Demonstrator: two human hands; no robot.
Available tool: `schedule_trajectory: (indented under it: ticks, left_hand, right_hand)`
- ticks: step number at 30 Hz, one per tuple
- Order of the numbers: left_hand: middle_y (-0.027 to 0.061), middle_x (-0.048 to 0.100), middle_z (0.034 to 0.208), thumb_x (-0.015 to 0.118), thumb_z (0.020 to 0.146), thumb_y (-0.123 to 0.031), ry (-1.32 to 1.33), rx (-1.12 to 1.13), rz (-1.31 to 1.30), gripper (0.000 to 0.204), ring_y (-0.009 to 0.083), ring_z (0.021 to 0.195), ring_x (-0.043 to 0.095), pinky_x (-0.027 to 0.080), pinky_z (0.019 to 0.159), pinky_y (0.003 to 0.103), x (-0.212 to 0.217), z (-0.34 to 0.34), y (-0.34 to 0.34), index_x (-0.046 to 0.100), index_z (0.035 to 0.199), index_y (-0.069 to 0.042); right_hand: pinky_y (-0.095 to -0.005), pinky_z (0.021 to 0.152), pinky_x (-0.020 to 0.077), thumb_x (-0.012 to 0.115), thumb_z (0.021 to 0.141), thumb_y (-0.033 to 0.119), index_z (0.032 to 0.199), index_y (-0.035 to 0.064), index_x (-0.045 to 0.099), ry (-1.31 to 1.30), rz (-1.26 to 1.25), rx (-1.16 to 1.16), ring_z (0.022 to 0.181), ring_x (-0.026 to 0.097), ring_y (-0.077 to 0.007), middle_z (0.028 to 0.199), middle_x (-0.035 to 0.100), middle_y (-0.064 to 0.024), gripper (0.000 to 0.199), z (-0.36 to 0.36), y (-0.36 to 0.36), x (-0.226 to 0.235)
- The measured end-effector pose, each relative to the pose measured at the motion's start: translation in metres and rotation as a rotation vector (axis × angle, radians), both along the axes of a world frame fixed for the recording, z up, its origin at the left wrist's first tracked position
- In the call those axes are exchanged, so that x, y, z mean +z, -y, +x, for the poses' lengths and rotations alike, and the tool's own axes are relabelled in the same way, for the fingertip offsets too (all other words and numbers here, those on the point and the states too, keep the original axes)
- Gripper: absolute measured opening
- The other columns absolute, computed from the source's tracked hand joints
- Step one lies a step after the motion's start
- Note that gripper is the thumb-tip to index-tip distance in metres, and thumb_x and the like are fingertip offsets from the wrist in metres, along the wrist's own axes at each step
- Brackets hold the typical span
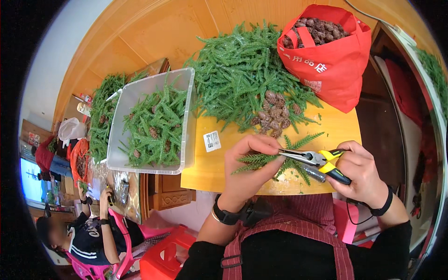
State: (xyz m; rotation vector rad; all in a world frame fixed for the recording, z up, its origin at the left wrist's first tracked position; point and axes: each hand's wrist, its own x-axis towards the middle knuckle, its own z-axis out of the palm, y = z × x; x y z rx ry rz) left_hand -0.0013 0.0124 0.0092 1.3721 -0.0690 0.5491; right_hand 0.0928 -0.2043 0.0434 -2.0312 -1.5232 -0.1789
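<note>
My left hand (247, 168) pinches a green artificial pine sprig (296, 169) between thumb and fingers, just above the near part of the yellow table. Its needled fronds spread out on both sides of the fingertips. Wrapped around the yellow-and-black handles of a pair of pliers (332, 168) is my right hand (358, 171). The pliers' metal jaws reach the left fingertips at the middle of the sprig; whatever lies between the jaws is too small to tell. Partly under the pliers lies a greyish cylindrical thing (314, 174).
Beyond my hands lie a small heap of pine cones (275, 112) and a big pile of green sprigs (238, 70). A red bag (331, 70) of cones stands back right. At left are a translucent bin (187, 135) and a white label (212, 141). A co-worker (93, 238) sits further left.
</note>
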Motion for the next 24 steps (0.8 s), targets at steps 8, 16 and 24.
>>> schedule_trajectory:
  ticks: [8,16,24]
  left_hand:
    - [0.0092,0.057,0.084,0.062,0.066,0.012,-0.037,-0.013,-0.03,0.022,0.014,0.078,0.054,0.044,0.07,0.025,0.003,0.0,0.002,0.051,0.077,-0.003]
    - [0.0085,0.057,0.085,0.063,0.067,0.01,-0.033,0.004,0.019,0.018,0.0109,0.076,0.054,0.044,0.068,0.022,0.008,-0.001,0.004,0.053,0.076,-0.002]
    - [0.0092,0.057,0.081,0.062,0.064,0.013,-0.092,-0.032,0.004,0.023,0.0156,0.077,0.054,0.044,0.07,0.027,0.012,-0.001,0.004,0.05,0.075,-0.003]
  right_hand:
    - [-0.0362,0.062,0.0472,0.07,0.057,0.009,0.061,0.0013,0.05,-0.002,-0.021,-0.005,0.071,0.055,-0.0313,0.062,0.049,-0.01,0.022,0.001,0.004,-0.006]
    - [-0.0361,0.066,0.0464,0.069,0.056,0.011,0.066,0.0003,0.054,-0.05,0.012,-0.002,0.077,0.056,-0.032,0.069,0.055,-0.0104,0.02,0.003,0.003,0.001]
    - [-0.0351,0.063,0.0463,0.068,0.056,0.01,0.064,0.0013,0.053,-0.083,0.024,0.021,0.071,0.055,-0.0304,0.063,0.053,-0.0089,0.019,0.004,0.003,-0.001]
